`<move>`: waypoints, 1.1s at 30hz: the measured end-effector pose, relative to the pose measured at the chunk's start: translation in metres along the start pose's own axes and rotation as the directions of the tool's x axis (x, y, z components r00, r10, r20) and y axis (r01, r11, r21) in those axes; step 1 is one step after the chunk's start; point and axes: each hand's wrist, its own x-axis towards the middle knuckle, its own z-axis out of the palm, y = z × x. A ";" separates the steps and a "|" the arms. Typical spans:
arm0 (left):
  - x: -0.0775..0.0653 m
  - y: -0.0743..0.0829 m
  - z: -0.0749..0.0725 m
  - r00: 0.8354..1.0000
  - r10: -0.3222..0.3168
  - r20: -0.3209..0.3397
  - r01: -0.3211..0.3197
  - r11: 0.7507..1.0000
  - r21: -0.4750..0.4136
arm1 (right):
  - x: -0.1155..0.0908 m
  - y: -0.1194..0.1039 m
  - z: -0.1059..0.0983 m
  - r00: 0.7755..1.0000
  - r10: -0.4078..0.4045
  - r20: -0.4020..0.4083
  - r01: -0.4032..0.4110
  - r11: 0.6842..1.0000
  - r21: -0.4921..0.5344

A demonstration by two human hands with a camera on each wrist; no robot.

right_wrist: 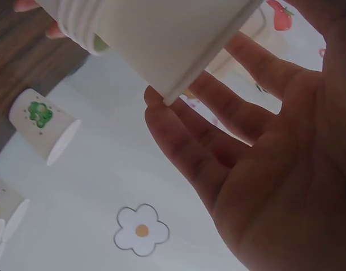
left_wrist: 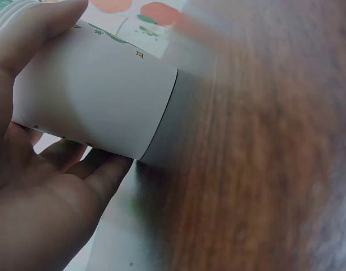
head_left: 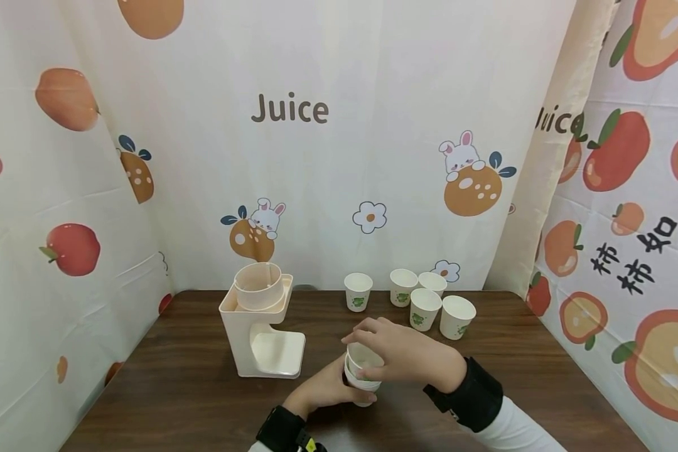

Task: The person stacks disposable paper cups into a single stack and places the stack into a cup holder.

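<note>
Near the table's front, my left hand [head_left: 329, 386] grips a stack of white paper cups [head_left: 353, 379], fingers and thumb wrapped round the sides. The left wrist view shows the stack's lowest cup [left_wrist: 105, 90] with its bottom close over the wood. From above, my right hand [head_left: 412, 356] holds the top paper cup [head_left: 364, 355] near its rim, thumb on the near side and fingers on the far side. In the right wrist view this cup [right_wrist: 167, 39] stands well out of the stacked rims [right_wrist: 77, 25], with fingertips at its lip.
Left of my hands stands a cream machine [head_left: 240, 342] with a round hopper on top and a flat base. Behind them a single paper cup [head_left: 358, 292] stands upright, and several more cups [head_left: 425, 310] are grouped to its right. A printed curtain [head_left: 328, 176] hangs at the table's back.
</note>
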 end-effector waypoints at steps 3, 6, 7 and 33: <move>-0.001 0.000 0.000 1.000 -0.019 -0.009 0.019 1.000 0.002 | 0.001 0.002 0.006 1.000 -0.013 0.004 0.013 1.000 0.000; -0.001 0.001 0.000 1.000 -0.016 -0.007 0.016 1.000 0.005 | 0.001 0.004 0.011 1.000 -0.010 0.014 0.009 1.000 0.012; -0.002 0.001 0.001 1.000 -0.014 -0.006 0.014 1.000 0.007 | 0.001 0.005 0.013 1.000 -0.007 0.019 0.006 1.000 0.016; -0.003 0.000 0.001 0.999 0.025 0.027 -0.025 0.999 -0.025 | 0.001 0.011 0.029 0.998 -0.044 0.038 0.044 0.999 0.008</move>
